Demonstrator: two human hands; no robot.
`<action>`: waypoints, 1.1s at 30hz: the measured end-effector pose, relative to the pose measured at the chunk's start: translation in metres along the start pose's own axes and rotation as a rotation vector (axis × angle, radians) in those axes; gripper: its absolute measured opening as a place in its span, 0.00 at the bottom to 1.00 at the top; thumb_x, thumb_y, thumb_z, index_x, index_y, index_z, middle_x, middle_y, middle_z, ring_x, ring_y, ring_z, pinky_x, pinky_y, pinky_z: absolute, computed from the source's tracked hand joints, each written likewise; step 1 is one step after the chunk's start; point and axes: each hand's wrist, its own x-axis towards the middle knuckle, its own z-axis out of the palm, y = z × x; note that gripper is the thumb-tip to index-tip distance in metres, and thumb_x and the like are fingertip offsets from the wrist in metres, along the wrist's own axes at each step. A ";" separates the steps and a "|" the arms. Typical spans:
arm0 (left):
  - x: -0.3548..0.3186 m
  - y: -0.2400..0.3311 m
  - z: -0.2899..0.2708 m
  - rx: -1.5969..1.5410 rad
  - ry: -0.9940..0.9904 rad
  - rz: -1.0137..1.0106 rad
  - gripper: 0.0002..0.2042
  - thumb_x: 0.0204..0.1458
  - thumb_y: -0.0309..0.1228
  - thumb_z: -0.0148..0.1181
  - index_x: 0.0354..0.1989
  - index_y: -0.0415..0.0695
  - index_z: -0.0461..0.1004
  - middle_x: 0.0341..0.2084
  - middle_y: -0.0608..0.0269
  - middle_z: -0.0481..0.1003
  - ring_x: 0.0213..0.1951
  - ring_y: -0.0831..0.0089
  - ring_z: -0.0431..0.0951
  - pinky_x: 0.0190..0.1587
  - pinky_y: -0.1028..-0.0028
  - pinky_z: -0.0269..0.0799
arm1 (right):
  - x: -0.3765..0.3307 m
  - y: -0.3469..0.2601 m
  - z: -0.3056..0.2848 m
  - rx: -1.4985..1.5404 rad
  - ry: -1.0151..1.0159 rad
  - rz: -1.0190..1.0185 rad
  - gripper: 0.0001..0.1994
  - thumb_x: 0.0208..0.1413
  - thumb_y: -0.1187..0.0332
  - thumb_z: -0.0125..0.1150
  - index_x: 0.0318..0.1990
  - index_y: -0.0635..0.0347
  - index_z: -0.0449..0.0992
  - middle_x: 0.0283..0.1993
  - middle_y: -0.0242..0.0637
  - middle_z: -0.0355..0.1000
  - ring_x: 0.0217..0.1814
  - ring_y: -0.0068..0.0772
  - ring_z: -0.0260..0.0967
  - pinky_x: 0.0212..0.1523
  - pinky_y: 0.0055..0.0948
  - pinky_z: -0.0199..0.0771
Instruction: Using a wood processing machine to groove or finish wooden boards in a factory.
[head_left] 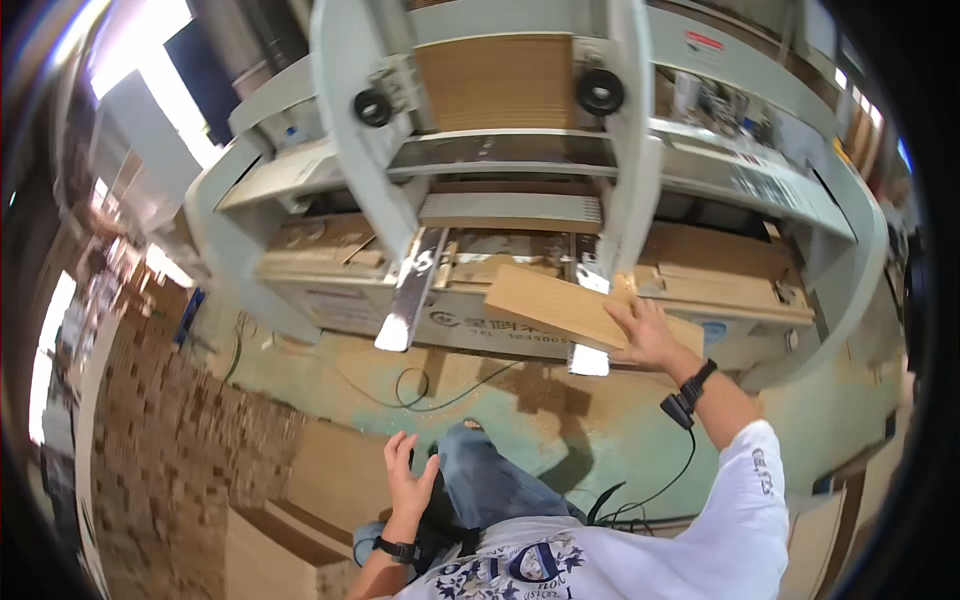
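My right hand [645, 335] grips a flat, light-brown wooden board [560, 305] near its right end. The board slants across the front of a pale grey machine [640, 190], its far end pointing left. It lies over the right shiny metal rail [588, 360], though I cannot tell whether it touches. A second shiny rail [412, 290] juts out to its left. Down by my thigh, my left hand [410, 480] is raised with fingers apart and holds nothing. Each wrist wears a black band, and a cable hangs from the right one.
Two black round knobs [372, 107] flank the machine's middle. Wooden strips [720, 285] lie on its right shelf. Below left stands an open cardboard box [285, 545], beside many small brown wood-block ends [190, 470]. A dark cable [420, 405] curls over the dusty green floor.
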 end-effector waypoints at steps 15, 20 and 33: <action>-0.184 -0.200 -0.168 0.149 0.636 -0.819 0.22 0.44 0.39 0.65 0.47 0.41 0.73 0.46 0.47 0.70 0.48 0.52 0.72 0.51 0.62 0.69 | 0.036 -0.224 0.064 1.272 -0.526 0.090 0.40 0.39 0.67 0.64 0.64 0.63 0.57 0.59 0.43 0.62 0.59 0.38 0.62 0.59 0.33 0.61; -0.249 -0.295 -0.258 0.313 0.648 -1.207 0.23 0.49 0.45 0.57 0.48 0.40 0.73 0.47 0.43 0.71 0.50 0.49 0.72 0.53 0.62 0.68 | 0.077 -0.395 0.156 1.447 -0.977 0.145 0.25 0.51 0.66 0.60 0.57 0.62 0.64 0.49 0.40 0.69 0.49 0.35 0.68 0.48 0.33 0.70; -0.303 -0.420 -0.259 0.867 0.520 -1.222 0.29 0.58 0.50 0.43 0.67 0.52 0.55 0.67 0.50 0.49 0.67 0.46 0.44 0.66 0.44 0.34 | 0.019 -0.750 0.462 1.110 -1.531 0.119 0.29 0.54 0.56 0.59 0.61 0.61 0.63 0.52 0.36 0.69 0.53 0.31 0.66 0.51 0.32 0.67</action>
